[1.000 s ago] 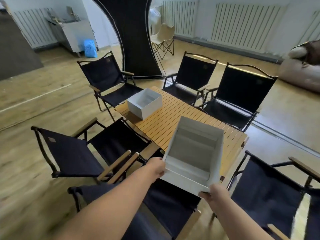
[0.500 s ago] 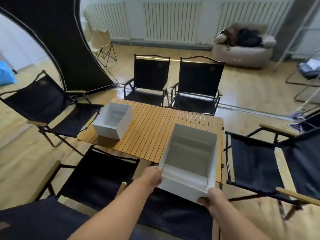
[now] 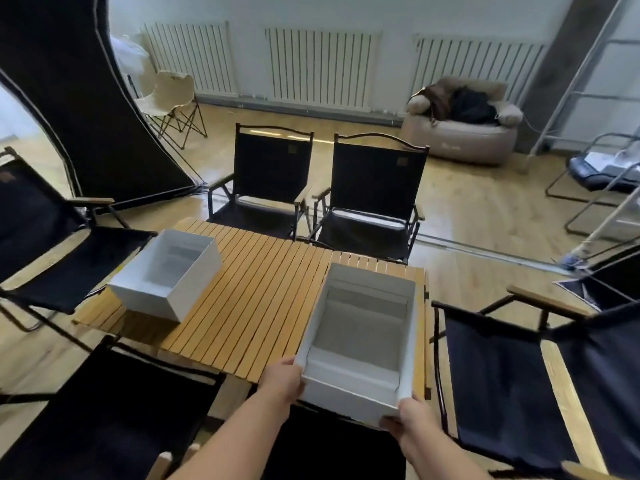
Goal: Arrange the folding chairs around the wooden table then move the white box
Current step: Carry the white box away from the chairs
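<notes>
An open white box (image 3: pixel 360 337) hangs over the near right end of the slatted wooden table (image 3: pixel 263 299), tilted toward me. My left hand (image 3: pixel 282 379) grips its near left corner and my right hand (image 3: pixel 407 415) grips its near right corner. A second open white box (image 3: pixel 166 271) rests on the table's left end. Black folding chairs ring the table: two at the far side (image 3: pixel 273 181) (image 3: pixel 375 199), one at the left (image 3: pixel 38 230), one at the right (image 3: pixel 519 375) and one at the near left (image 3: pixel 114 410).
A black curved panel (image 3: pixel 69 98) stands at the back left with a beige chair (image 3: pixel 169 98) beside it. A beige beanbag sofa (image 3: pixel 460 123) sits by the radiators. A metal-framed chair (image 3: pixel 595 178) and a ladder frame (image 3: pixel 568 81) are at the far right.
My view has swung right and come closer to the table. The held box has moved further over the table's right end, still gripped by both hands.
</notes>
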Available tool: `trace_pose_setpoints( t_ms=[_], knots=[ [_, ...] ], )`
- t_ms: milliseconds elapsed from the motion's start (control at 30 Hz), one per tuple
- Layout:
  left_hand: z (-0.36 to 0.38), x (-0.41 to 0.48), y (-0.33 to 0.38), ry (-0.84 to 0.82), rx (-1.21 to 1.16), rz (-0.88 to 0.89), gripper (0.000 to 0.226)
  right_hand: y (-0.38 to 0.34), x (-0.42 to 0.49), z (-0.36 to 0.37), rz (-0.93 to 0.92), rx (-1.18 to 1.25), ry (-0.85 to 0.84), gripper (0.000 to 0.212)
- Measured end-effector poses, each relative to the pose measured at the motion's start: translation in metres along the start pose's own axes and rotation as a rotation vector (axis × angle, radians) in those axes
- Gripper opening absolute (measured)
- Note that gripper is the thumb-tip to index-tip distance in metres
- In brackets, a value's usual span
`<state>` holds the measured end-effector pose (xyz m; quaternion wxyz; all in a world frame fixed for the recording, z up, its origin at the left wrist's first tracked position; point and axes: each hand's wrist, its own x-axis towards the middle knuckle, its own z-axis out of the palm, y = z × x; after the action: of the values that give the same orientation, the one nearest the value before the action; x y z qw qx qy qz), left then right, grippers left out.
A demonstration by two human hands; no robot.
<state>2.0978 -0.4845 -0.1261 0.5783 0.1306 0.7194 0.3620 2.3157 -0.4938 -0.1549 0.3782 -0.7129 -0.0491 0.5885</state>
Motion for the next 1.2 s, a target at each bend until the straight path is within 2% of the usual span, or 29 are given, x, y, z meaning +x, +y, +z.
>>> trace_pose_setpoints(
  t_ms=[133, 267, 533, 800, 1067, 1200],
  knots=[
    [0.039, 0.064, 0.017, 0.041, -0.001, 0.015, 0.039, -0.026, 0.081, 0.025, 0.052, -0.012, -0.004, 0.053],
    [0.072, 0.115, 0.029, 0.036, -0.083, 0.003, 0.039, -0.048, 0.139, 0.039, 0.038, -0.010, -0.020, 0.049],
    [0.120, 0.167, 0.055, 0.041, -0.066, 0.020, 0.038, -0.080, 0.210, 0.061, 0.002, 0.023, -0.081, 0.050],
    [0.132, 0.191, 0.055, 0.080, -0.039, 0.006, 0.042, -0.083, 0.237, 0.072, 0.015, 0.010, -0.089, 0.046],
    [0.120, 0.201, 0.037, 0.121, 0.009, -0.022, 0.043, -0.057, 0.231, 0.074, 0.072, -0.005, -0.119, 0.056],
    [0.109, 0.195, 0.030, 0.103, 0.004, -0.066, 0.044, -0.057, 0.216, 0.069, 0.105, -0.119, -0.174, 0.060]
  ],
)
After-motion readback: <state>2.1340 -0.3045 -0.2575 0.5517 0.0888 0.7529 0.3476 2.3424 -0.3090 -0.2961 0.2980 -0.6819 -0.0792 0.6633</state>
